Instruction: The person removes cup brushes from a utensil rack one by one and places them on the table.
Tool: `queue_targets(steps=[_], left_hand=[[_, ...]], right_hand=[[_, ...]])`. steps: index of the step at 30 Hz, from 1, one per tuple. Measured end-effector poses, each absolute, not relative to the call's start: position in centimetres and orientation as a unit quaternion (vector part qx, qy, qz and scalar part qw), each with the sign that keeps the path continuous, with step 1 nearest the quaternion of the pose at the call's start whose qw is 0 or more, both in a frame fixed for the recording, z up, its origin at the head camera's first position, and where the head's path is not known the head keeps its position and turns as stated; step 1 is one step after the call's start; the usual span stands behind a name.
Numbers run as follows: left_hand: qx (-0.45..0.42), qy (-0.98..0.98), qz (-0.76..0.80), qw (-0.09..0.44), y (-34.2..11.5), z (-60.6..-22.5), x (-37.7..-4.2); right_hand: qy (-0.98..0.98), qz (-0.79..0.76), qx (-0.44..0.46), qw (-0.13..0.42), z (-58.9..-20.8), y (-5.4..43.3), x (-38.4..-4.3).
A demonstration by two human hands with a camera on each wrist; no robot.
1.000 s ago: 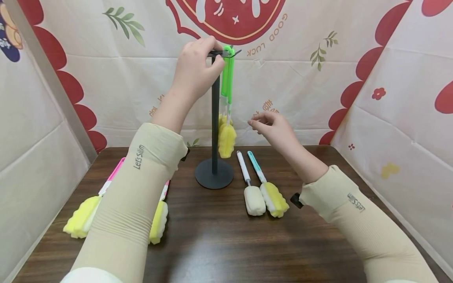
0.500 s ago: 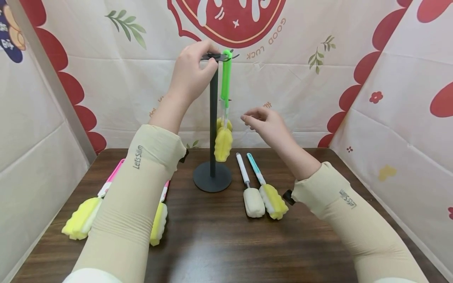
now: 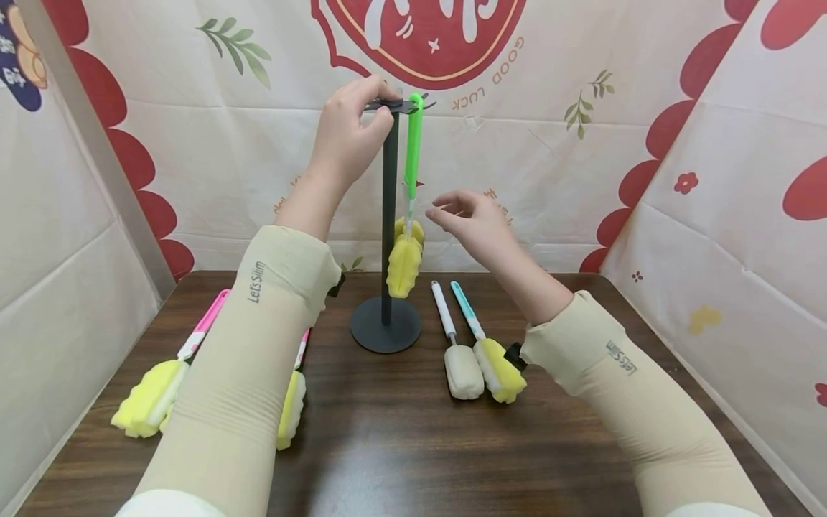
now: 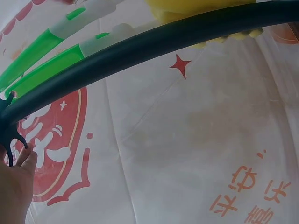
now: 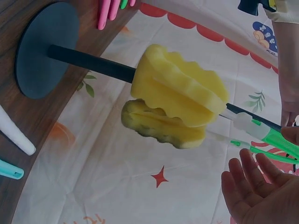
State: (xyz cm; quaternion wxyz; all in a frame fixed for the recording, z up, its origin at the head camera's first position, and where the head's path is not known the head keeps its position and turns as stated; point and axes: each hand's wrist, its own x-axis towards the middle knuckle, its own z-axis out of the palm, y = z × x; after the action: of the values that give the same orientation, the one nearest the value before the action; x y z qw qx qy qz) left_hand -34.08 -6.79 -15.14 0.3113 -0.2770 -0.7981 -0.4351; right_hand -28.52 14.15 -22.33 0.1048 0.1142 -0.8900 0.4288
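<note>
A black stand (image 3: 390,194) with a hooked top rises from a round base. My left hand (image 3: 354,129) grips its top between thumb and fingers. From a hook at its right hang two cup brushes with green handles. The front brush (image 3: 404,266) has a yellow sponge head and mostly hides the rear brush (image 3: 416,231). In the right wrist view both sponge heads (image 5: 177,86) hang apart from my hand. My right hand (image 3: 474,222) is just right of the hanging brushes, holding nothing, its fingers loosely bent.
On the wooden table (image 3: 375,445) lie a white-handled brush (image 3: 464,370) and a blue-handled brush (image 3: 500,366), right of the stand. Pink-handled brushes (image 3: 151,395) lie at the left, partly under my left forearm. A printed cloth (image 3: 517,136) walls the back and sides.
My right hand has moved left, closer to the hanging brushes. The green handles, side by side before, now line up one behind the other. My left hand stays on the stand's top.
</note>
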Motion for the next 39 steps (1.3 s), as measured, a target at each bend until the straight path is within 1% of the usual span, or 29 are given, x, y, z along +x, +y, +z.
queue_targets(steps=[27, 39], left_hand=[[-0.271, -0.792, -0.440, 0.325, -6.5, -15.6, -34.2], [-0.266, -0.789, -0.450, 0.324, -6.4, -15.6, -34.0]], right_hand=[[-0.875, 0.455, 0.144, 0.080, -22.9, 11.7, -29.4], [-0.868, 0.468, 0.142, 0.088, -22.9, 11.1, -29.7]])
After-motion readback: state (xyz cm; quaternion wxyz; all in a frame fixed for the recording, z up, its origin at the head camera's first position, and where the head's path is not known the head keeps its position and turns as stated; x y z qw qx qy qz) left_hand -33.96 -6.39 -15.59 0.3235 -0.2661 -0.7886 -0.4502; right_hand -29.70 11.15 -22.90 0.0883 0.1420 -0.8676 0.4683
